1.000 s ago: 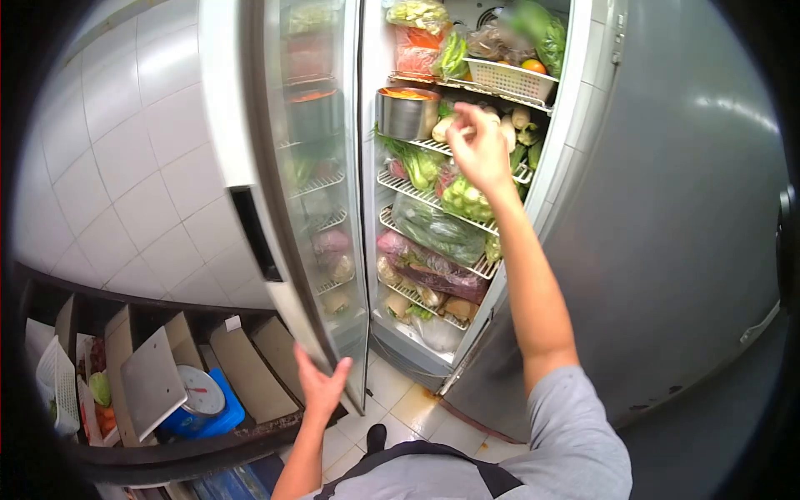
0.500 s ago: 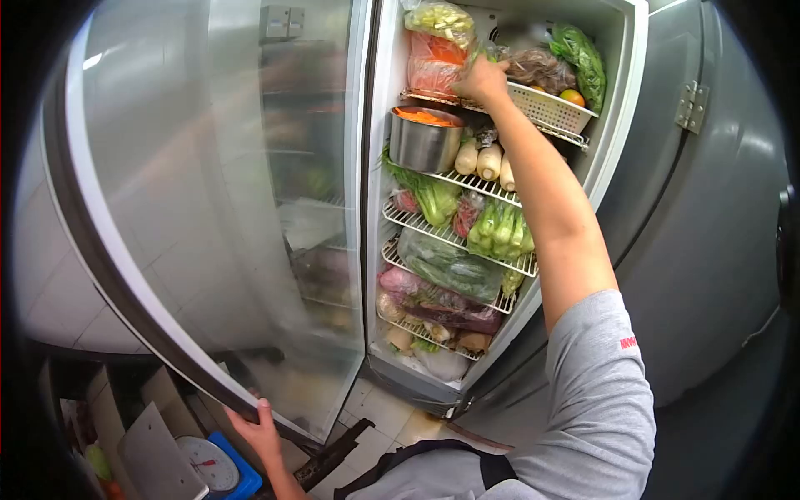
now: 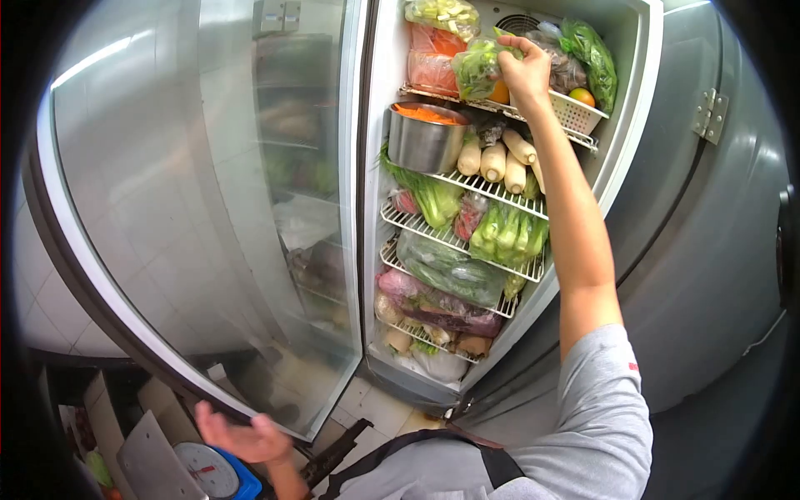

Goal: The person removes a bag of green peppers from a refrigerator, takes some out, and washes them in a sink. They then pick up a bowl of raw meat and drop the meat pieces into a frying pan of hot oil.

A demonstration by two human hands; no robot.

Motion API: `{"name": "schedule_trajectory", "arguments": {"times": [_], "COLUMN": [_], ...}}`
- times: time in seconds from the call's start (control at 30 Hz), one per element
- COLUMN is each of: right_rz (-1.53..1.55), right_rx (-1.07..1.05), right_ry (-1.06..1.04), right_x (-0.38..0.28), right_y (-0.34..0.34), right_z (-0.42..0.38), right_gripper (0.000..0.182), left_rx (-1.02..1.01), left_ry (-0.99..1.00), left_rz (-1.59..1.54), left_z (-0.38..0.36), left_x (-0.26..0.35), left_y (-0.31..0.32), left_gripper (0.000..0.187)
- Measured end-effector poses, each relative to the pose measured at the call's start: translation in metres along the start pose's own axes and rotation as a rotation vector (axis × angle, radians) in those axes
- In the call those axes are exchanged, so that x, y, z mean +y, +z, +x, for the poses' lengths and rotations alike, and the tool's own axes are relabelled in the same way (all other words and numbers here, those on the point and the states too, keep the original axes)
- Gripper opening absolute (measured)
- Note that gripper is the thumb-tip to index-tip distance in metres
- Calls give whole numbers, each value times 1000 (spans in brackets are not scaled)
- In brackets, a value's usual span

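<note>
My right hand (image 3: 527, 73) reaches up to the top shelf of the fridge and pinches a clear plastic bag of green leafy vegetables (image 3: 477, 71). Left of that bag sit plastic bags of shredded orange vegetable (image 3: 432, 73), with a bag of pale green pieces (image 3: 442, 14) above them. Behind my right wrist stands a white basket (image 3: 577, 114), partly hidden, with orange fruit (image 3: 582, 97) and bagged food. My left hand (image 3: 243, 433), slightly blurred, is open with fingers apart beside the lower edge of the glass door (image 3: 208, 217).
A steel pot (image 3: 425, 143) of orange strips and several white radishes (image 3: 493, 162) fill the second shelf. Bagged vegetables (image 3: 450, 262) crowd the lower racks. The glass door is swung out to the left. A blue scale (image 3: 237, 475) sits at the lower left.
My right hand has drawn the bag of greens rightward and slightly up, off the spot beside the orange bags. My left hand has let go of the door's edge and opened.
</note>
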State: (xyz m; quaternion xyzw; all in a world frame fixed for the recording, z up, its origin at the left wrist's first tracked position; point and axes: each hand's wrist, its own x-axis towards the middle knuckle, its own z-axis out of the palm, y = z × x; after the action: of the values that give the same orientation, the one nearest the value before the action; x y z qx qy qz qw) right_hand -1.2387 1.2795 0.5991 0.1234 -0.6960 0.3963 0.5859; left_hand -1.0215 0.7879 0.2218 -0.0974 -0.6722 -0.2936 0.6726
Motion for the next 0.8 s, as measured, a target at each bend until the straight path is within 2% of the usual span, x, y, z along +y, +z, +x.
{"name": "schedule_trajectory", "arguments": {"times": [0.03, 0.07, 0.13, 0.17, 0.2, 0.23, 0.27, 0.33, 0.37, 0.4, 0.47, 0.5, 0.53, 0.6, 0.63, 0.73, 0.77, 0.8], "right_rz": [-63, -188, -219, -157, -114, -171, -22, -120, -104, -127, -35, 4, 42, 44, 52, -149, -71, 8], "right_rx": [12, 82, 122, 104, 106, 121, 72, -128, -261, -423, -671, -729, -781, -706, -636, -507, -485, -458], "right_ry": [-66, -302, -433, -411, -371, -468, -312, -390, -264, -237, -51, -12, 25, 138, 148, 264, 368, 469], "right_x": [-12, -1, -36, -48, -49, -60, -55, -64, -67, -66, -70, -76, -81, -79, -71, -59, -62, -67], "right_y": [-5, -11, -22, -26, -27, -27, -22, -32, -41, -52, -73, -84, -96, -123, -134, -156, -156, -153], "right_z": [-20, -33, -92, -124, -157, -189, -230, -283, -311, -329, -352, -356, -354, -353, -351, -345, -345, -345], "right_gripper": [31, 32, 34, 34, 34, 34, 34, 35, 35, 39, 42, 45, 48, 43, 39, 37, 38, 40], "left_rx": [-76, -232, -654, -764, -927, -992, -1040, -1082, -1160, -1141, -1098, -1065, -1072, -1083, -1107, -1127, -1175, -1130], "left_ry": [68, 20, -113, -512, -800, -969, -1145, -1391, -1448, -1475, -1557, -1662, -1685, -1711, -1689, -1427, -1524, -1430], "left_rz": [-109, -413, -815, -1314, -1509, -1767, -2027, -2291, -2221, -2176, -2057, -2033, -2057, -2128, -2049, -1998, -1905, -1870], "left_z": [3, 6, 17, 6, 17, 20, 18, 22, 13, -9, -58, -63, -78, -108, -111, -95, -86, -85], "left_x": [25, 50, 84, 105, 125, 136, 144, 155, 153, 153, 149, 156, 156, 153, 156, 173, 179, 186], "left_y": [12, 34, 91, 127, 157, 192, 223, 262, 266, 273, 277, 268, 266, 267, 265, 248, 244, 239], "left_gripper": [53, 50, 56, 69, 88, 85, 81, 78, 77, 75, 72, 66, 65, 62, 68, 78, 87, 87]}}
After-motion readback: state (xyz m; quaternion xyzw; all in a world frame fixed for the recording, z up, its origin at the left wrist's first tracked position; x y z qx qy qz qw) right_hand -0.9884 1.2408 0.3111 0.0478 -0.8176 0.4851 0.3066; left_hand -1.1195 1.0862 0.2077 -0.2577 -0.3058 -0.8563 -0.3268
